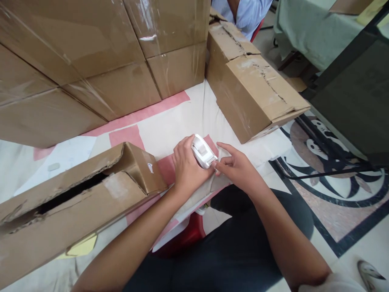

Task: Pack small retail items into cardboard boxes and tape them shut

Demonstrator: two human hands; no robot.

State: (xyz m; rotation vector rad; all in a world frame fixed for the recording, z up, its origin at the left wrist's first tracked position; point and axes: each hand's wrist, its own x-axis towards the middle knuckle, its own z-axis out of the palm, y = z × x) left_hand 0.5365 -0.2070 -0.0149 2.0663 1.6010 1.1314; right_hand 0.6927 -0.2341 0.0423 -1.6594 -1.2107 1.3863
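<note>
A white, rounded handheld device (203,151) with a greyish panel on top is wrapped in my left hand (186,162); its exact kind I cannot make out. Thumb and fingers of my right hand (235,166) are pinched at the device's near right end, while the index finger points outward. Whether anything small is between those fingertips is hidden. Both hands are above a table covered with white and pink cloth (170,121), close to its front edge.
Taped cardboard boxes (103,48) are stacked at the back left. A torn-open carton (91,202) lies at left, and a closed one (249,81) at right. Beyond it sits a person in a light shirt (252,12). A dark panel (352,93) stands at far right.
</note>
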